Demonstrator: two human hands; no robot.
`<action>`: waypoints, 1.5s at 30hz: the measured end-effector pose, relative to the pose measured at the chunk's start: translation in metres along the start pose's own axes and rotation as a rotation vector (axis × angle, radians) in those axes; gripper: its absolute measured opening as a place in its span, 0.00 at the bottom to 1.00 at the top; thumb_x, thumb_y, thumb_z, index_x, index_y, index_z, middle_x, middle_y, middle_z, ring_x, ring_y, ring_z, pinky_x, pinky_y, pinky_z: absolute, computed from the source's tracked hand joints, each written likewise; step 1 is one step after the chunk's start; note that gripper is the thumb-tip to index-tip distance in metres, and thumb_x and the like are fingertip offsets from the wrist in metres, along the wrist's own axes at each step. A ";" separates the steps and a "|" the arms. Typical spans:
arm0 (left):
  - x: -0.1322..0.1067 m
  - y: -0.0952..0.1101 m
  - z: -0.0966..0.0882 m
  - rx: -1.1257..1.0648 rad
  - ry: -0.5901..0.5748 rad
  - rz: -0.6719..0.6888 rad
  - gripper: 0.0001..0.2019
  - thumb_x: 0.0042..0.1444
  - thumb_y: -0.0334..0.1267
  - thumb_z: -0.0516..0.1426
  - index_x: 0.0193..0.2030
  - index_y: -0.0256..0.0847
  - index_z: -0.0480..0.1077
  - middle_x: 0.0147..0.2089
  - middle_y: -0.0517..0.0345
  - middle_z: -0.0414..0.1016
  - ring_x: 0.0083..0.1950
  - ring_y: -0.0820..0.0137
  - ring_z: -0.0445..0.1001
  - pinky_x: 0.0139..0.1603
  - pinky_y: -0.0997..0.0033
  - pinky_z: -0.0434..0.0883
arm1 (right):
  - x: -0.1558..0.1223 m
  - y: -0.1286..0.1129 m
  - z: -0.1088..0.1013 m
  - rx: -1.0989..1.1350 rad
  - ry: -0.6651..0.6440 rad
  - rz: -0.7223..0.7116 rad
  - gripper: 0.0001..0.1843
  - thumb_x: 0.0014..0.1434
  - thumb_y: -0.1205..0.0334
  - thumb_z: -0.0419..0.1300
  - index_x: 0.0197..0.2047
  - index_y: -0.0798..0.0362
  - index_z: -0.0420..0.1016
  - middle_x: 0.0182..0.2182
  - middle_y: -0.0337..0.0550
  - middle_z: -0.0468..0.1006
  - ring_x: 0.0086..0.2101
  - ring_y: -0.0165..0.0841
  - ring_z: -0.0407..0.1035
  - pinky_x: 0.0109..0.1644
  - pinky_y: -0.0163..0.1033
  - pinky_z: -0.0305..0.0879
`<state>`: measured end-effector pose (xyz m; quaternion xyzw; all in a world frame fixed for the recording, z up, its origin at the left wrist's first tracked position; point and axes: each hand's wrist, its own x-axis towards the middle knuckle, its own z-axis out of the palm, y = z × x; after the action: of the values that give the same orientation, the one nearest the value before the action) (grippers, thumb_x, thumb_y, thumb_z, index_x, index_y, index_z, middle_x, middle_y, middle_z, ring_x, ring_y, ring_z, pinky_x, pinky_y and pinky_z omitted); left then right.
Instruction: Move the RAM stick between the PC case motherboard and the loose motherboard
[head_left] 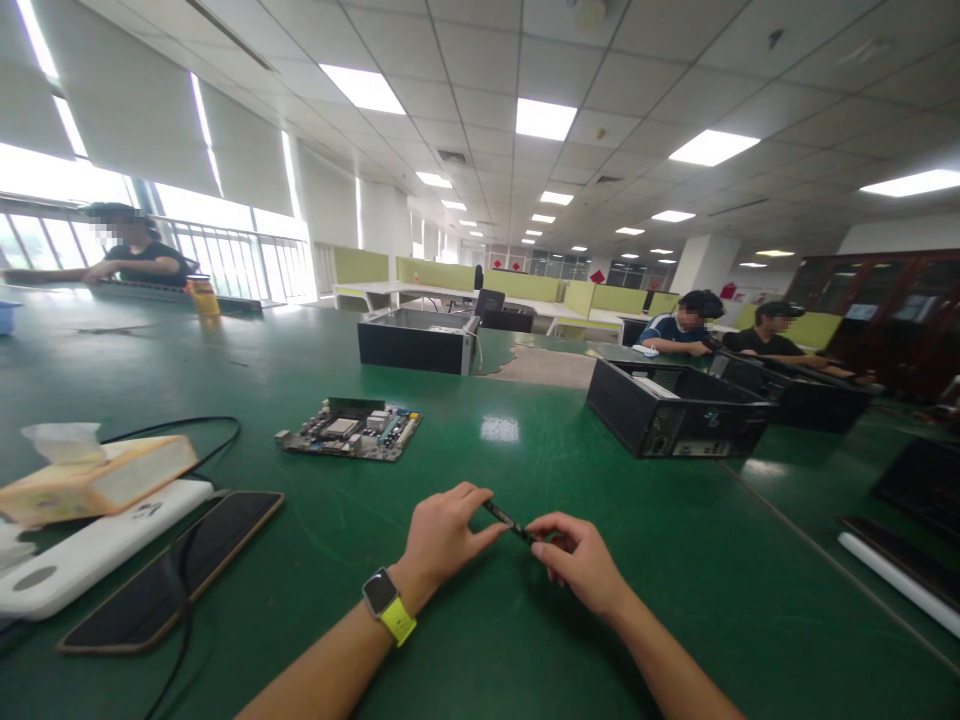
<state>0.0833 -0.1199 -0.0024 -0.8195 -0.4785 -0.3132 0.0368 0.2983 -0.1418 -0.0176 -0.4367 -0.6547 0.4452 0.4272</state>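
Between my two hands, above the green table, is a RAM stick [507, 519], a thin dark strip seen nearly edge-on and slanting down to the right. My left hand [448, 530] pinches its upper left end between thumb and fingers. At the lower right end, the fingertips of my right hand [576, 560] close on it. A watch [380, 594] with a yellow-green strap is on my left wrist. Farther forward and to the left, a motherboard [352, 432] lies flat on the table, apart from both hands.
Left are a tissue box [112, 478], a white power strip [97, 550], a dark phone-like slab [180, 575] and a black cable. Computer cases stand ahead [416, 345] and right [675, 410]. One person [142, 255] sits far left, two more [682, 328] at right. The green table [315, 620] has a seam.
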 end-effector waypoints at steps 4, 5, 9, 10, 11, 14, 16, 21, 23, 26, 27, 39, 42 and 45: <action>-0.001 0.000 0.001 0.016 -0.001 -0.015 0.18 0.53 0.54 0.54 0.43 0.43 0.70 0.38 0.57 0.74 0.34 0.69 0.71 0.32 0.72 0.63 | 0.001 0.001 0.000 -0.006 0.027 -0.006 0.13 0.49 0.58 0.60 0.37 0.56 0.73 0.26 0.37 0.72 0.17 0.22 0.60 0.18 0.29 0.55; -0.001 0.000 0.001 0.020 -0.002 -0.021 0.18 0.53 0.54 0.54 0.42 0.43 0.70 0.37 0.57 0.74 0.34 0.69 0.71 0.32 0.73 0.62 | 0.002 0.002 0.000 -0.012 0.041 -0.010 0.13 0.49 0.58 0.60 0.37 0.56 0.74 0.25 0.37 0.72 0.17 0.22 0.60 0.18 0.29 0.54; -0.002 0.001 0.001 0.019 -0.024 -0.037 0.17 0.54 0.54 0.53 0.36 0.42 0.70 0.33 0.59 0.72 0.33 0.71 0.70 0.31 0.74 0.61 | 0.005 0.006 -0.002 -0.035 0.105 -0.009 0.11 0.51 0.57 0.59 0.35 0.56 0.74 0.23 0.37 0.71 0.16 0.22 0.59 0.17 0.29 0.54; -0.002 0.001 0.001 0.020 -0.030 -0.040 0.17 0.53 0.55 0.54 0.35 0.42 0.69 0.32 0.60 0.71 0.32 0.71 0.69 0.30 0.74 0.60 | 0.006 0.008 -0.003 -0.042 0.118 -0.004 0.11 0.51 0.57 0.59 0.35 0.56 0.74 0.23 0.37 0.71 0.16 0.22 0.59 0.17 0.29 0.53; -0.002 0.002 0.001 0.021 -0.034 -0.040 0.17 0.53 0.54 0.54 0.34 0.41 0.68 0.32 0.60 0.70 0.31 0.72 0.68 0.29 0.74 0.59 | 0.006 0.010 -0.004 -0.049 0.127 0.001 0.11 0.51 0.57 0.59 0.35 0.56 0.74 0.23 0.37 0.71 0.16 0.22 0.59 0.17 0.29 0.53; -0.001 0.001 0.001 0.017 -0.038 -0.014 0.15 0.54 0.53 0.54 0.32 0.41 0.67 0.31 0.61 0.69 0.29 0.73 0.67 0.27 0.75 0.57 | 0.007 0.014 -0.005 -0.079 0.124 0.011 0.13 0.51 0.56 0.59 0.37 0.55 0.73 0.26 0.39 0.72 0.16 0.23 0.59 0.17 0.30 0.54; -0.001 0.001 0.000 -0.005 -0.050 0.047 0.14 0.54 0.50 0.55 0.31 0.41 0.66 0.31 0.61 0.69 0.29 0.74 0.66 0.28 0.75 0.57 | 0.005 0.014 -0.005 -0.112 0.094 0.014 0.15 0.51 0.55 0.59 0.40 0.54 0.73 0.30 0.40 0.74 0.16 0.23 0.60 0.17 0.31 0.55; -0.001 0.001 0.000 -0.076 -0.089 0.259 0.12 0.56 0.46 0.54 0.30 0.40 0.66 0.31 0.60 0.69 0.30 0.75 0.66 0.29 0.76 0.59 | 0.000 0.007 -0.001 -0.290 -0.075 -0.059 0.15 0.55 0.54 0.56 0.43 0.52 0.74 0.25 0.37 0.73 0.21 0.26 0.63 0.26 0.32 0.59; 0.000 0.001 0.000 -0.095 -0.085 0.271 0.12 0.56 0.47 0.54 0.31 0.40 0.67 0.31 0.59 0.70 0.31 0.74 0.67 0.30 0.76 0.60 | -0.001 0.004 0.000 -0.370 -0.094 -0.116 0.15 0.58 0.52 0.53 0.34 0.53 0.75 0.22 0.36 0.70 0.26 0.28 0.63 0.31 0.33 0.58; 0.002 -0.003 -0.002 -0.099 -0.054 0.209 0.12 0.56 0.48 0.54 0.35 0.41 0.68 0.34 0.58 0.71 0.35 0.72 0.69 0.34 0.75 0.63 | 0.001 0.007 -0.002 -0.436 -0.041 -0.098 0.21 0.60 0.49 0.49 0.26 0.54 0.71 0.21 0.35 0.67 0.26 0.27 0.61 0.32 0.33 0.55; 0.003 -0.007 -0.004 -0.083 -0.033 0.166 0.12 0.56 0.47 0.53 0.36 0.42 0.69 0.35 0.58 0.72 0.36 0.71 0.69 0.36 0.75 0.64 | 0.002 0.009 -0.004 -0.449 -0.011 -0.073 0.21 0.59 0.48 0.50 0.25 0.54 0.69 0.21 0.34 0.66 0.25 0.27 0.59 0.31 0.33 0.54; 0.013 -0.124 -0.039 0.369 0.236 -0.611 0.20 0.55 0.46 0.48 0.51 0.42 0.67 0.51 0.49 0.70 0.48 0.54 0.69 0.41 0.59 0.68 | 0.012 0.023 -0.026 -0.354 0.270 0.025 0.16 0.55 0.50 0.52 0.23 0.52 0.60 0.20 0.32 0.58 0.24 0.27 0.54 0.28 0.33 0.50; 0.014 -0.164 -0.045 0.370 0.108 -0.776 0.24 0.55 0.48 0.47 0.55 0.41 0.65 0.55 0.45 0.67 0.51 0.49 0.67 0.42 0.52 0.68 | 0.013 0.022 -0.026 -0.295 0.278 0.031 0.16 0.53 0.51 0.54 0.22 0.52 0.58 0.19 0.31 0.55 0.23 0.26 0.51 0.27 0.33 0.48; 0.016 -0.198 -0.044 0.337 -0.049 -0.859 0.27 0.54 0.50 0.47 0.57 0.39 0.64 0.57 0.42 0.66 0.54 0.46 0.65 0.47 0.49 0.66 | 0.014 0.021 -0.026 -0.190 0.261 0.055 0.18 0.51 0.52 0.57 0.20 0.52 0.55 0.17 0.30 0.53 0.21 0.24 0.49 0.25 0.32 0.47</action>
<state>-0.0925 -0.0169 -0.0060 -0.5365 -0.8198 -0.1987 0.0249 0.3234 -0.1187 -0.0294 -0.5469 -0.6206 0.3325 0.4530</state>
